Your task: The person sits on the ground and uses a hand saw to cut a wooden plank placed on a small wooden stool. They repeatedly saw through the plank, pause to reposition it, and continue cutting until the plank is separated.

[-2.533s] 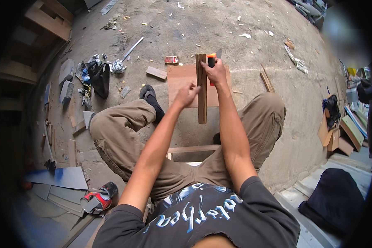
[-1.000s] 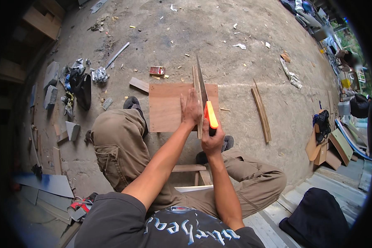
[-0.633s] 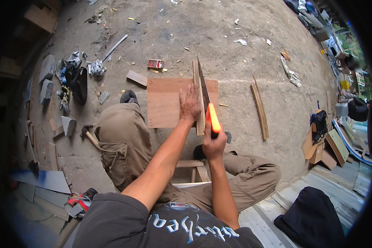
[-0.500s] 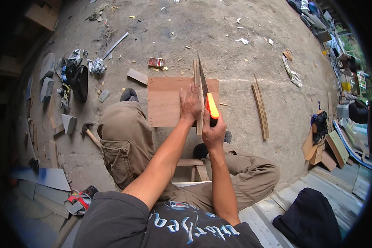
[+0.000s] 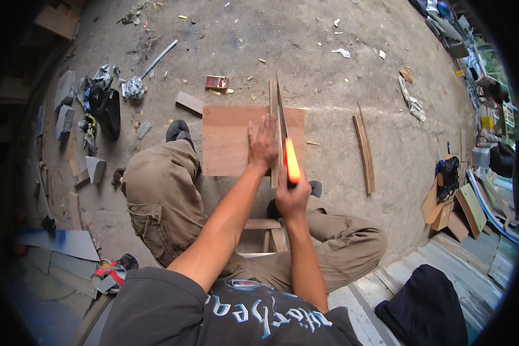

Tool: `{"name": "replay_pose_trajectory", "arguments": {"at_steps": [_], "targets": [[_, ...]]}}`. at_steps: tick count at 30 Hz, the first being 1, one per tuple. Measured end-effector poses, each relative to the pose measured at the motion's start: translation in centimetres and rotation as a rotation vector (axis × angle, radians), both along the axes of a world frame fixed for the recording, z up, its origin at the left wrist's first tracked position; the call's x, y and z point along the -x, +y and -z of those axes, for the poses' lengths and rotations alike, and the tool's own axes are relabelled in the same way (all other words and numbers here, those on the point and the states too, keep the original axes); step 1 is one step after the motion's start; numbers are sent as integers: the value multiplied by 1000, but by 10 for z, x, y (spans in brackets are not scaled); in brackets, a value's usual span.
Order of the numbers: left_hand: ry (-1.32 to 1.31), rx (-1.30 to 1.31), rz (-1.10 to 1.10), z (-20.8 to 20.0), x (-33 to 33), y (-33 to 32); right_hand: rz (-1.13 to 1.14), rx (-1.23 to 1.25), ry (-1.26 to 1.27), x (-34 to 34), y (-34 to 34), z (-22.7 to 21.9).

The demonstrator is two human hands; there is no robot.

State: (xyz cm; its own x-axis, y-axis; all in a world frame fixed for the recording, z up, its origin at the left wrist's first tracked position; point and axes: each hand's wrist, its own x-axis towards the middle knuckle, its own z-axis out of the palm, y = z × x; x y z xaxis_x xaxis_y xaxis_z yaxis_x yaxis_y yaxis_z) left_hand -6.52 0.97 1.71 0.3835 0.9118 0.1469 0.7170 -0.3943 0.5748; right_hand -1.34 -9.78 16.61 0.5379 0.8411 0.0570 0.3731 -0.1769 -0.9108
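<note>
My right hand (image 5: 293,199) grips the orange and black handle of a handsaw (image 5: 293,162), its blade pointing away from me. The blade stands on edge along a narrow wooden strip (image 5: 273,95), which lies lengthwise across a reddish-brown plywood board (image 5: 228,141). Just left of the blade, my left hand (image 5: 262,149) lies flat with its fingers stretched forward, pressing on the board and the strip's edge. How deep the blade sits in the wood cannot be made out.
A wood offcut (image 5: 190,102) and a red box (image 5: 217,82) lie beyond the board. Thin wooden strips (image 5: 363,151) rest at the right. Stone blocks (image 5: 65,91), a black bag (image 5: 105,111) and crumpled foil (image 5: 133,87) are at the left. Dark cloth (image 5: 424,305) lies near right.
My right hand has drawn the saw handle back toward me. The left hand stays pressed at the strip. My left knee has shifted left, covering most of a hammer.
</note>
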Motion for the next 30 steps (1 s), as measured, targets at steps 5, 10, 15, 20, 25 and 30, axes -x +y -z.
{"name": "replay_pose_trajectory", "arguments": {"at_steps": [5, 10, 15, 20, 25, 30], "targets": [[39, -6, -3, 3, 3, 1, -2, -9, 60, 16, -86, -42], [27, -41, 19, 4, -10, -2, 17, -57, 52, -17, 34, 17], [16, 10, -13, 5, -1, 1, -5, 18, 68, 14, -59, -40], [46, 22, 8, 7, -1, 3, 25, 52, 159, -5, 13, -21], [121, -28, 6, 15, -6, 0, -4, 53, 79, -17, 66, -16], [8, 40, -26, 0, -2, 0, 17, 127, 185, -5, -9, -68]]}}
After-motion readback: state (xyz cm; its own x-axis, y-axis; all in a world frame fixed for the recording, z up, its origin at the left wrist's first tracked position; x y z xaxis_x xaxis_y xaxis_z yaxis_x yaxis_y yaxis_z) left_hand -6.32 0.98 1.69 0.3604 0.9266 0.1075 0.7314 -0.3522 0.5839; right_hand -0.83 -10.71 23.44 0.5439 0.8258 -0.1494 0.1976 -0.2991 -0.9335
